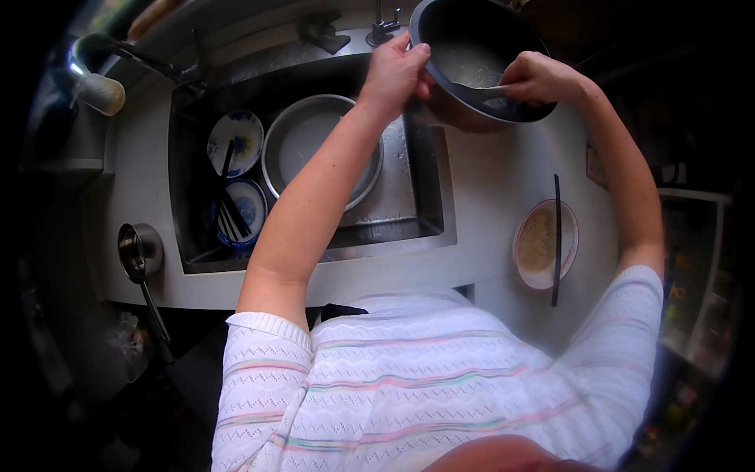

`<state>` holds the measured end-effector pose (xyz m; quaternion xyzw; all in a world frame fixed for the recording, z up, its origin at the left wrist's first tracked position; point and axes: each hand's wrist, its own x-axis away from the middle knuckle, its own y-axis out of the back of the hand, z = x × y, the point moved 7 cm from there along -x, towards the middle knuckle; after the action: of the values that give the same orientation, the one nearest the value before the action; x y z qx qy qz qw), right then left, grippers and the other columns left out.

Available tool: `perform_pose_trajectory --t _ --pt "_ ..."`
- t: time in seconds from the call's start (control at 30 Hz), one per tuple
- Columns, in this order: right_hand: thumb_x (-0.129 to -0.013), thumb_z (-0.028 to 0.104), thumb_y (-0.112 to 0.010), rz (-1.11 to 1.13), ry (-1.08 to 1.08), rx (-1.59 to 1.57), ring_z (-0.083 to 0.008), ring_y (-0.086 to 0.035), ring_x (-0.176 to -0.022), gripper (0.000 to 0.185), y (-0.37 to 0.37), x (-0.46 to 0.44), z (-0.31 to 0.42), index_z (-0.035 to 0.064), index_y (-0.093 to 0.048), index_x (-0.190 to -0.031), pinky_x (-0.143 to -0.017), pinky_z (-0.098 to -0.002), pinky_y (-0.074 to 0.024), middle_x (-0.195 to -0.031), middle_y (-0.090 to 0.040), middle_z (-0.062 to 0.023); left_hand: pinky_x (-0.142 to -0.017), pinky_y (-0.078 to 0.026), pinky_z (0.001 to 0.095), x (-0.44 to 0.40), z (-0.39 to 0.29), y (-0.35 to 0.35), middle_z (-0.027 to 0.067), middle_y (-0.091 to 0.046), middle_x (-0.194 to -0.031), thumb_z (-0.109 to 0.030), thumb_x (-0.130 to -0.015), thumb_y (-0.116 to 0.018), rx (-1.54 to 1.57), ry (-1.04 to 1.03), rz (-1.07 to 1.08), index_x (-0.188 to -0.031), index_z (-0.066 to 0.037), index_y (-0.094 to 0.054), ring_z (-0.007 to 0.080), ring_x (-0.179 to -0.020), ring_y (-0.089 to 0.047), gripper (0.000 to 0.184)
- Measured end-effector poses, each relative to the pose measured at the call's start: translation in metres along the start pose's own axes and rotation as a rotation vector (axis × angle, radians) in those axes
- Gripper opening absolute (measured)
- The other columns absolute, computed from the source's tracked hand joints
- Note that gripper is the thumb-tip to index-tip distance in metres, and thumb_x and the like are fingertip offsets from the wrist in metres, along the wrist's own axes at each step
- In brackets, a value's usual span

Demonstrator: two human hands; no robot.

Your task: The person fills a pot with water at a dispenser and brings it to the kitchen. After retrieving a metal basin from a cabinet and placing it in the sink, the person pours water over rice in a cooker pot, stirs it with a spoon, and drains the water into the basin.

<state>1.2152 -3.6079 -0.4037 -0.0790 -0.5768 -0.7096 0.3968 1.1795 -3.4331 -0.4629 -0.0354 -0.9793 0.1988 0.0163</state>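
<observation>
My left hand (pixel 395 72) grips the near-left rim of a deep dark pot (pixel 511 20), which is tilted so that its inside faces me. A pale, wet-looking layer lies on the pot's bottom. My right hand (pixel 539 79) reaches over the rim into the pot, fingers closed around a spoon (pixel 476 90); the spoon's far end is hard to make out. Below the pot, on the counter, stands a white bowl (pixel 523 263) with a red rim, holding pale, porridge-like food. Black chopsticks (pixel 557 236) lie across this bowl.
To the left is a sink (pixel 393 245) holding a large metal basin (pixel 275 149), partly behind my left arm, two blue-patterned plates (pixel 234 130) and dark utensils. A faucet (pixel 383 27) stands behind. A small metal saucepan (pixel 148 244) sits at the counter's left edge, its handle jutting out.
</observation>
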Motion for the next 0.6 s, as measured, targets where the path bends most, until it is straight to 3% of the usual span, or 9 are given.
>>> perform_pose_trajectory --t 0.1,0.13,0.27,0.4,0.5,0.6 --pt "-0.074 0.011 -0.059 -0.180 0.076 0.172 -0.0196 -0.062 -0.067 0.026 0.007 -0.019 -0.013 0.0003 -0.064 -0.097 -0.063 -0.0297 -0.0494 -0.073 -0.063 -0.0131 -0.042 -0.047 0.0211 0.000 0.000 0.000 0.0032 -0.058 -0.060 -0.016 -0.089 -0.050 0.005 0.004 0.003 -0.102 -0.004 -0.055 0.0078 -0.040 -0.050 0.017" --pt "-0.074 0.011 -0.058 -0.164 -0.067 0.160 -0.0243 -0.062 -0.082 0.026 0.013 -0.011 -0.011 0.0035 -0.065 -0.097 -0.074 -0.0329 -0.0488 -0.084 -0.065 -0.0138 -0.042 -0.047 0.0210 0.000 0.000 0.000 0.0032 -0.058 -0.060 -0.016 -0.089 -0.050 0.005 0.006 0.002 -0.101 -0.004 -0.055 0.0078 -0.040 -0.050 0.017" --pt "-0.074 0.016 -0.059 -0.356 -0.128 0.371 -0.0245 -0.061 -0.087 0.022 0.028 -0.026 -0.037 0.0095 -0.066 -0.094 -0.077 -0.0341 -0.0481 -0.092 -0.065 -0.0091 -0.042 -0.047 0.0209 0.000 -0.002 -0.001 0.0033 -0.058 -0.061 -0.016 -0.089 -0.050 0.003 0.003 -0.005 -0.102 -0.004 -0.055 0.0078 -0.040 -0.050 0.018" --pt "-0.075 0.017 -0.057 -0.436 -0.102 0.173 -0.0253 -0.061 -0.088 0.022 0.045 -0.022 -0.048 0.0114 -0.067 -0.093 -0.077 -0.0348 -0.0488 -0.092 -0.065 -0.0088 -0.042 -0.047 0.0206 -0.001 0.000 0.001 0.0035 -0.058 -0.061 -0.016 -0.089 -0.050 -0.001 -0.003 -0.001 -0.103 -0.005 -0.055 0.0078 -0.040 -0.050 0.018" --pt "-0.074 0.017 -0.057 -0.471 -0.141 0.407 -0.0253 -0.061 -0.088 0.022 0.042 -0.025 -0.038 0.0111 -0.067 -0.093 -0.077 -0.0345 -0.0490 -0.092 -0.065 -0.0087 -0.042 -0.047 0.0206 0.000 0.000 0.000 0.0036 -0.059 -0.061 -0.016 -0.089 -0.050 0.001 0.004 -0.013 -0.104 -0.005 -0.055 0.0078 -0.040 -0.051 0.019" --pt "-0.074 0.014 -0.057 -0.346 -0.015 0.288 -0.0261 -0.061 -0.089 0.023 0.018 -0.030 -0.024 0.0082 -0.066 -0.095 -0.078 -0.0344 -0.0487 -0.092 -0.065 -0.0114 -0.042 -0.047 0.0206 -0.001 -0.001 0.000 0.0036 -0.059 -0.061 -0.016 -0.089 -0.050 -0.004 0.005 -0.009 -0.104 -0.005 -0.054 0.0077 -0.040 -0.051 0.019"
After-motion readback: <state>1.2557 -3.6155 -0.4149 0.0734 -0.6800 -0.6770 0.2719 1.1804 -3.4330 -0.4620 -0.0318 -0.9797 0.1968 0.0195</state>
